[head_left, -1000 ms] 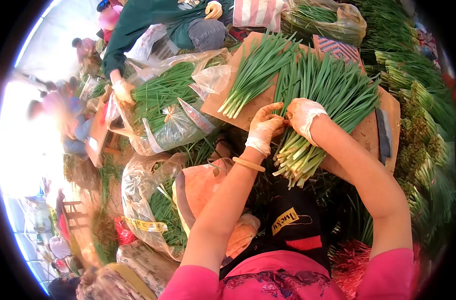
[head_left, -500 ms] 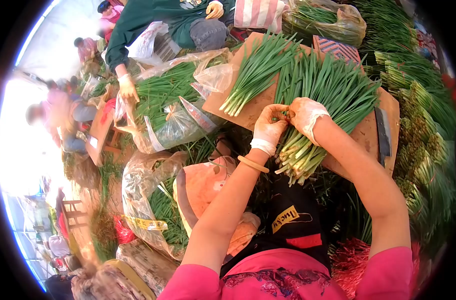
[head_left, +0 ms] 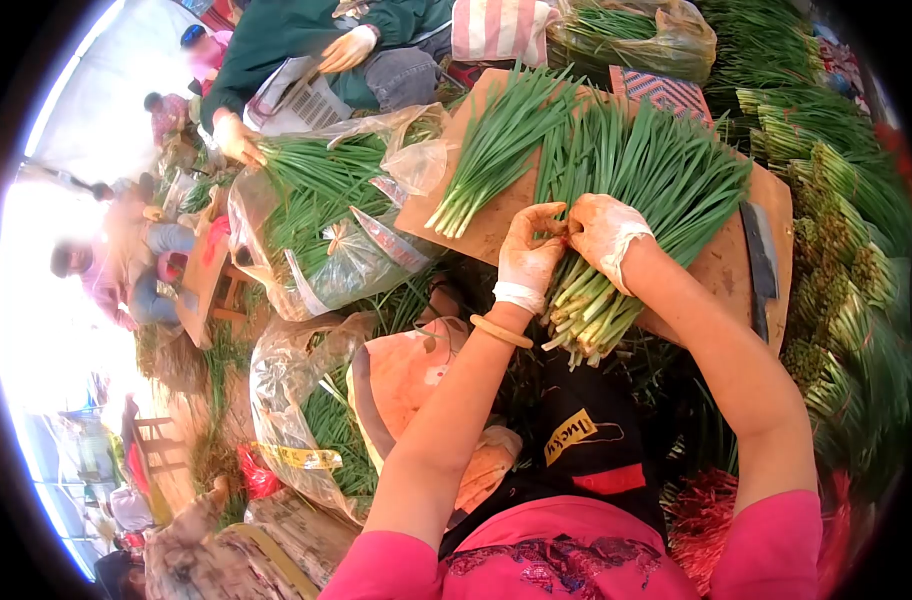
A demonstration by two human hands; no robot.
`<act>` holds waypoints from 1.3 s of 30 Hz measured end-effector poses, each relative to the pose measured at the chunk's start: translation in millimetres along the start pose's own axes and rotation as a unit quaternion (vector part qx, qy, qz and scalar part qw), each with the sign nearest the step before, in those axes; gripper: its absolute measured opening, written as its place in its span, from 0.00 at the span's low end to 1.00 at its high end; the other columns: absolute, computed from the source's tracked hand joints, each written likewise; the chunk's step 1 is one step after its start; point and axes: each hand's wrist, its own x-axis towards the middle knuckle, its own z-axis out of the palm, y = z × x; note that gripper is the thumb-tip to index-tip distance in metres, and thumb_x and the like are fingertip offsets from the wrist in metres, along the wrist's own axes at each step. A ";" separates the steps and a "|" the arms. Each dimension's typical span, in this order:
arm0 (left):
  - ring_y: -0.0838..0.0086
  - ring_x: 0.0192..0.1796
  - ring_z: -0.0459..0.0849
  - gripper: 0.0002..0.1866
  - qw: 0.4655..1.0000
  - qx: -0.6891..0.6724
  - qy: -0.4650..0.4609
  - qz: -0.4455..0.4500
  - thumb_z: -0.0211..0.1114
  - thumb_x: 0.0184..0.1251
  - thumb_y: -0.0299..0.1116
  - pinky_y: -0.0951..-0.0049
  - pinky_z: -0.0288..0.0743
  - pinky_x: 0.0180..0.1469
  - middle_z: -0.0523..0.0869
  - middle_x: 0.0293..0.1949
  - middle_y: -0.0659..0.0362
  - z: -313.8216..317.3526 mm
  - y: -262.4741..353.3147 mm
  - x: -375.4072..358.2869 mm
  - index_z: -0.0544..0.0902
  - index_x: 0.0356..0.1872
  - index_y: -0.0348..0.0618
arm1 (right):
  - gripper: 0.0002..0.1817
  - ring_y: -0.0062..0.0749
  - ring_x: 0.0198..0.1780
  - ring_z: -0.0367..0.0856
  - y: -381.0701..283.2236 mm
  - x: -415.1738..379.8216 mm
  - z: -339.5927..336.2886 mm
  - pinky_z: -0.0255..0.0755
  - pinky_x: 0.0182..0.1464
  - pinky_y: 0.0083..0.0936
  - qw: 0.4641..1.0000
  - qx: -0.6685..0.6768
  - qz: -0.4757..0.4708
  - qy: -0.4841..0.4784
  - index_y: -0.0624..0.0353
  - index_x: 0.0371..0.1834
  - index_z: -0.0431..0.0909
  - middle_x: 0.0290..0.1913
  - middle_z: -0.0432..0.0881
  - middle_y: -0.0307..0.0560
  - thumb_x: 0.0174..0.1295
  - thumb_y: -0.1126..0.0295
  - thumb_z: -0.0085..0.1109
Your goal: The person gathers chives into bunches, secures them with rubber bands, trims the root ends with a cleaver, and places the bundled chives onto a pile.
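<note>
My left hand (head_left: 531, 252), in a thin stained glove, curves with thumb and forefinger pinched together at the near left side of a large chive bundle (head_left: 658, 185). Right beside it, my right hand (head_left: 606, 236), gloved too, lies against the stems with its fingertips pinched close to the left ones. Whatever sits between the fingertips is too small to make out. The bundle's pale stem ends stick out toward me past the board's edge. A smaller bunch of chives (head_left: 501, 155) rests to the left on the same wooden board (head_left: 776, 205).
A dark flat bar (head_left: 759, 255) lies along the board's right side. Stacked chive bundles (head_left: 846, 290) line the right. Plastic bags of chives (head_left: 336, 200) stand at left, where a co-worker's gloved hand (head_left: 238, 138) reaches in. Red ties (head_left: 704, 525) lie beside my lap.
My hands have shifted slightly, the fingertips still close together. The co-worker's one hand has moved onto the bagged chives, and their other hand has lowered toward the knee.
</note>
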 end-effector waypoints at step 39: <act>0.76 0.24 0.75 0.13 0.894 0.391 -0.124 -0.181 0.61 0.54 0.22 0.75 0.71 0.29 0.78 0.24 0.60 78.3 57.2 14.4 0.78 0.42 0.41 | 0.23 0.29 0.36 0.82 74.6 -142.0 73.7 0.73 0.35 0.25 0.776 0.609 0.159 0.029 0.67 0.46 0.78 0.39 0.84 0.47 0.62 0.53 0.56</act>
